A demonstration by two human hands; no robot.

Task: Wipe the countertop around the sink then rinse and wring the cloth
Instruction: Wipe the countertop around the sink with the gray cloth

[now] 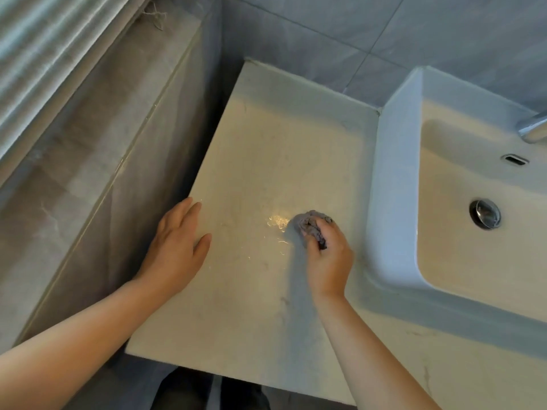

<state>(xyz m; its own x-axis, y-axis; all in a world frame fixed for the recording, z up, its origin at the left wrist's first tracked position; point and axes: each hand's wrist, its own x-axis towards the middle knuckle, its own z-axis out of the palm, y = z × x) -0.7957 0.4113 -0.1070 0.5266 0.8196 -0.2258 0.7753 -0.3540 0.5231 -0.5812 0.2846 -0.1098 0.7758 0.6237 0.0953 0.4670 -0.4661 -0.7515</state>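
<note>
The crumpled grey-mauve fabric cloth (310, 226) sits bunched on the pale, faintly veined stone bench (266, 149), a little left of the sink. The right hand (328, 258) has its grip curled tight around it, fingers buried in the folds. A wet glint (278, 221) shines just beside the cloth. The left hand (174, 250) lies flat at the bench's left edge, fingers straight, grip holding nothing. The glossy white rectangular ceramic sink (393, 173) shows a round chrome drain plug (485, 213). The chrome faucet (534, 130) is cut off at the right edge.
</note>
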